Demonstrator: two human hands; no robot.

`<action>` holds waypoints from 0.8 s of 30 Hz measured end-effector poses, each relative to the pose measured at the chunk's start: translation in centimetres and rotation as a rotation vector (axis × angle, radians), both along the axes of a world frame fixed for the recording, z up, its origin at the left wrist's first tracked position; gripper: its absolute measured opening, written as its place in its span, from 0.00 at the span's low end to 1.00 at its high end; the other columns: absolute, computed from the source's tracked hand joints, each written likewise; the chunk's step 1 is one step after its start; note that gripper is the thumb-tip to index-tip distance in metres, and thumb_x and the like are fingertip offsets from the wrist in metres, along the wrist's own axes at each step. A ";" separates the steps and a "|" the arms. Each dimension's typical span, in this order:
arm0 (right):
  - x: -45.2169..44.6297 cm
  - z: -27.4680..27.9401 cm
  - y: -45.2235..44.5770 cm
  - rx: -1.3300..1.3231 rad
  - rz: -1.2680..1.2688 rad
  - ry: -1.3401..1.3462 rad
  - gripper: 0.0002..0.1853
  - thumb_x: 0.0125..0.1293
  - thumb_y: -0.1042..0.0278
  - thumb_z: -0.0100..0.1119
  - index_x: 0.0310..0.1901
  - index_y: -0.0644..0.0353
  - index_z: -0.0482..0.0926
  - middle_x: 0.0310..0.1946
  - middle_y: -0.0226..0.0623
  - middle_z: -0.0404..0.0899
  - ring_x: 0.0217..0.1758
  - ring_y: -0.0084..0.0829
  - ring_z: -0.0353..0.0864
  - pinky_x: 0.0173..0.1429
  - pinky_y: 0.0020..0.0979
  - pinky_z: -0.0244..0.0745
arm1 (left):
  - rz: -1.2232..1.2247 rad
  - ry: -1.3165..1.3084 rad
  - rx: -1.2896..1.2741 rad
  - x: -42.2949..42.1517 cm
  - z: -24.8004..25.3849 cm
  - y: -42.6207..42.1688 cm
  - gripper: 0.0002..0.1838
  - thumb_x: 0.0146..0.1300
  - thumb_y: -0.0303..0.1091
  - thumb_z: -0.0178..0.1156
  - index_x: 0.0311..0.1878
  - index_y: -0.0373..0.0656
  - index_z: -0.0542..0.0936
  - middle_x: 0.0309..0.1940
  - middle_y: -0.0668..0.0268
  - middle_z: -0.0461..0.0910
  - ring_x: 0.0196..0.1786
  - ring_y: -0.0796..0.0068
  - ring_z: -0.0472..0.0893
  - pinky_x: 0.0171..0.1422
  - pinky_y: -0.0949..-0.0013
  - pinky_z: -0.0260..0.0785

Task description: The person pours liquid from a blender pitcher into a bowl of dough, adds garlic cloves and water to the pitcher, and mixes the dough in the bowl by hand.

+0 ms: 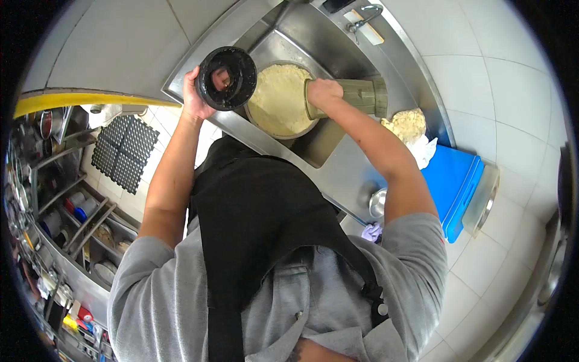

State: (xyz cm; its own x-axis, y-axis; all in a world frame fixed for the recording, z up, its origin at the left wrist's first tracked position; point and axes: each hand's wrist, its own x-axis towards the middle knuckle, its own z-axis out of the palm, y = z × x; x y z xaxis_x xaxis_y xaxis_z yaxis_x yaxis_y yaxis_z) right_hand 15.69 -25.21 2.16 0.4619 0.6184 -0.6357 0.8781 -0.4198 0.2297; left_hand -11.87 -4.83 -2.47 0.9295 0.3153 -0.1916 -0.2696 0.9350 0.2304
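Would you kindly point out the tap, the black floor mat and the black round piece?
Tap [357,26]: head view, on its body.
Black floor mat [125,149]: head view, near its middle.
Black round piece [243,88]: head view, inner wall.

Over a grey short-sleeved shirt with an open collar goes a black apron, its bib curved at the neck and its strap carrying a pale round button.

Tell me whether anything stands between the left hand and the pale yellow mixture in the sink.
Yes: the black round part held by the left hand sits between it and the pale yellow mixture. Nothing else visible blocks that line.
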 end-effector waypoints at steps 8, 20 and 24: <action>2.0 5.9 -1.0 0.109 -0.163 0.022 0.19 0.68 0.65 0.46 0.45 0.61 0.88 0.49 0.45 0.86 0.54 0.46 0.86 0.58 0.44 0.80 | 0.098 0.148 -0.083 -1.3 -0.8 2.2 0.36 0.65 0.69 0.55 0.54 0.42 0.82 0.54 0.46 0.82 0.57 0.47 0.80 0.69 0.41 0.67; 10.7 10.8 -14.9 1.139 -0.492 0.348 0.26 0.70 0.60 0.60 0.17 0.67 0.69 0.10 0.35 0.59 0.17 0.25 0.55 0.24 0.35 0.55 | 0.065 0.423 0.244 -7.1 -6.7 7.3 0.41 0.68 0.67 0.54 0.75 0.51 0.64 0.71 0.49 0.65 0.72 0.44 0.65 0.77 0.38 0.58; 8.0 12.3 -16.2 1.358 -0.661 0.325 0.26 0.71 0.62 0.59 0.15 0.63 0.67 0.12 0.20 0.58 0.19 0.16 0.54 0.23 0.30 0.51 | 0.142 0.520 0.143 -7.2 -2.4 6.3 0.36 0.66 0.55 0.62 0.72 0.45 0.67 0.66 0.51 0.70 0.67 0.46 0.72 0.73 0.38 0.64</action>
State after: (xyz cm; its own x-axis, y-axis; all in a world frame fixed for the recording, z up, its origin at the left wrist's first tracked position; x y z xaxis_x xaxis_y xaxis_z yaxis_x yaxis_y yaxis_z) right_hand 23.65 -41.44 14.48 0.8350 0.5423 0.0933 0.3925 -0.4682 -0.7916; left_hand -19.05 1.49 -4.92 0.6702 0.4869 -0.5602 -0.2073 0.8475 0.4886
